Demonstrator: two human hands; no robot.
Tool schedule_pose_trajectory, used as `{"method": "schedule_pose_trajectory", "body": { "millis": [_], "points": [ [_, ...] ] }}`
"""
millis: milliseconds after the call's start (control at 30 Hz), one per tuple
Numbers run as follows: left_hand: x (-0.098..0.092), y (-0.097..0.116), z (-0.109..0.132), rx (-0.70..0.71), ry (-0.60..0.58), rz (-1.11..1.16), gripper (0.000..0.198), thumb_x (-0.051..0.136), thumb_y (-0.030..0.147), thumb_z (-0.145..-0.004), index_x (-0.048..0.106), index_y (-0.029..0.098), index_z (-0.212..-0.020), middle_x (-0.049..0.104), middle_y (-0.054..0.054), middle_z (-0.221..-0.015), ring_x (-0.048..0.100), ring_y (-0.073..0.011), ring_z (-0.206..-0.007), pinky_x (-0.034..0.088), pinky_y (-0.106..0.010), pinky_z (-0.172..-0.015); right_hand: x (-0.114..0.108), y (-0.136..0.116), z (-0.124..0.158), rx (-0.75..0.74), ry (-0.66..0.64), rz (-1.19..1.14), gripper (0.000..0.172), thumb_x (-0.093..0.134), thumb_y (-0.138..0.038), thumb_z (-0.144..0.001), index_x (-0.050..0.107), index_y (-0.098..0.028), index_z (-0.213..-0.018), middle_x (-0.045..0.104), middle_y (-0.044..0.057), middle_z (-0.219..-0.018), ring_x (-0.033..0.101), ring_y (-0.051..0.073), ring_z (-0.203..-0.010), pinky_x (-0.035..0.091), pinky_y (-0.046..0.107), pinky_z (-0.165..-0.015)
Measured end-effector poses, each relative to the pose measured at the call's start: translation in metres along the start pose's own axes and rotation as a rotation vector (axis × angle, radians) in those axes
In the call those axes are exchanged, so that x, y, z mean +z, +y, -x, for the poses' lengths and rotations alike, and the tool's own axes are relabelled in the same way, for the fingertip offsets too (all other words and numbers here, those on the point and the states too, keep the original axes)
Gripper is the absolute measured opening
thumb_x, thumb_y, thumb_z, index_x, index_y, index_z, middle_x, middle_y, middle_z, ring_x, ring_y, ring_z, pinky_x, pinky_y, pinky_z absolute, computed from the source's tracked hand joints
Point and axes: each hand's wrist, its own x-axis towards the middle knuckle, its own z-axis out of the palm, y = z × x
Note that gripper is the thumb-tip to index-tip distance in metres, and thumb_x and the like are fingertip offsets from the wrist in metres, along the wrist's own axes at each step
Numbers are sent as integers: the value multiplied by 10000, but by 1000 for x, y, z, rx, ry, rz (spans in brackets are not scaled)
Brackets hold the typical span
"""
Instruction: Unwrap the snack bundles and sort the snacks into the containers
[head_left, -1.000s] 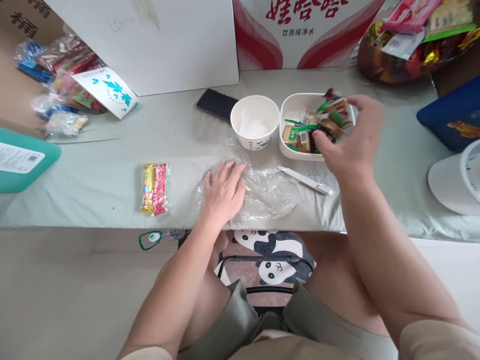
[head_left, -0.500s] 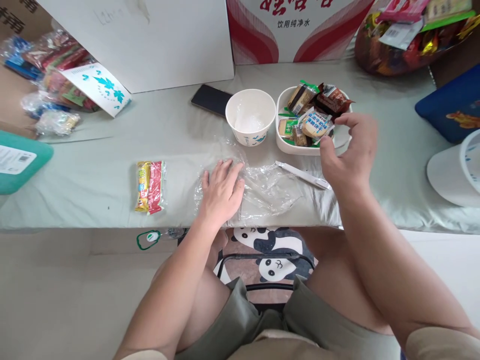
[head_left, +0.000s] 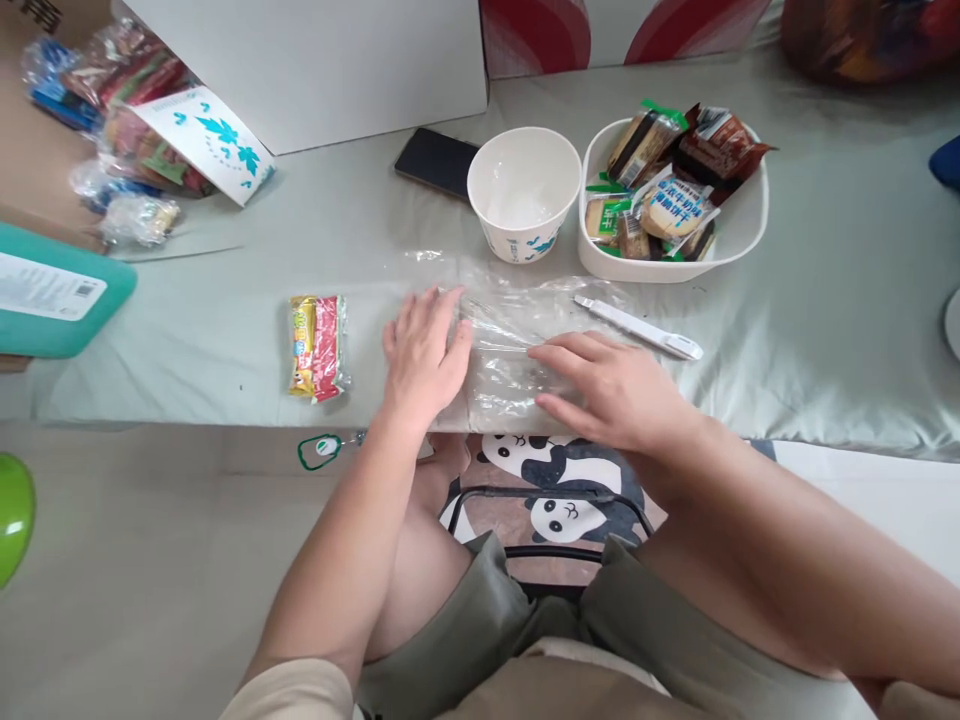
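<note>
Sheet of clear, crinkled plastic film (head_left: 499,365): likely light, limp, slippery; best pinched at edges. My bare left hand (head_left: 426,355) and right hand (head_left: 619,390) touch it, fingers loosely parted.

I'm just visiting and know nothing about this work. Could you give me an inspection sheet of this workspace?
Surface: pale green cloth, slightly wrinkled.
Things at the hands: clear plastic film, creased; slim white tool beside it.
Clutter: paper bowl; dark phone; white tub holding wrapped snacks; yellow-and-red packet.
Hands: left hand rests at the film's left side; right hand has its fingers on the right part. Both look open.
Cables: nothing seen.
Surroundings: white box behind; teal container far left.
</note>
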Motion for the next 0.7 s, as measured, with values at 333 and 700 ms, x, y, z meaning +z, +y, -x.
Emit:
{"method": "schedule_pose_trajectory", "body": {
  "millis": [333, 700],
  "points": [
    [2, -20, 0, -62, 37, -84, 503, 491, 452, -997, 556, 365, -1488, 388, -67, -1697, 275, -436, -1593, 175, -811, -1225, -26, 13, 10, -25, -123, -13, 219, 636, -424, -910, 696, -228, -987, 736, 94, -1166, 698, 275, -973, 515, 390, -749],
    [-3, -34, -9, -152, 33, -115, 578, 515, 475, -973, 509, 341, -1535, 338, -105, -1716, 220, -438, -1612, 137, -816, -1230, -35, 18, 27, -152, -57, -101, 202, 590, -268, -948, 665, -235, -763, 730, 100, -1132, 709, 285, -976, 533, 474, -853]
  ]
}}
